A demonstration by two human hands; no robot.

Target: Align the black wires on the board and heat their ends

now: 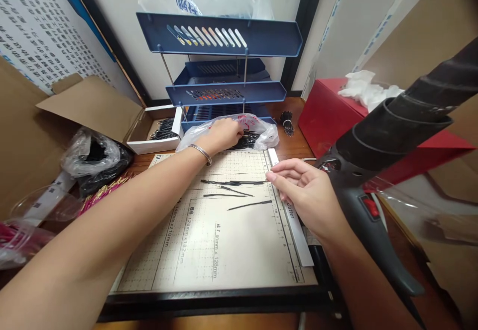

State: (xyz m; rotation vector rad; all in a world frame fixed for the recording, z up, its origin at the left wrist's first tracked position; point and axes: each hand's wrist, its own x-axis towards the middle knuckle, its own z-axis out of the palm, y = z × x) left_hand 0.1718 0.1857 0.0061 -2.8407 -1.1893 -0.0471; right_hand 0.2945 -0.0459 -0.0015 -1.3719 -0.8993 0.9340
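Observation:
My left hand (223,133) reaches across the board into a clear plastic bag (267,136) full of thin black wires (246,140). Its fingers are closed at the wires, their tips partly hidden. Several loose black wires (239,194) lie on a cream paper cutter board (197,265) printed with a grid and sizes. My right hand (298,185) is over the white ruler strip (298,238) at the board's right edge. Its thumb and forefinger come together close to the wire ends; whatever is between them, if anything, is too small to make out.
A black hot-air tool (358,180) stands close on the right, before a red box (324,116). Behind the bag is a blue tiered rack (224,93). A bundle of wires (287,123) lies beside it. An open carton (149,146) holding black wires stands left.

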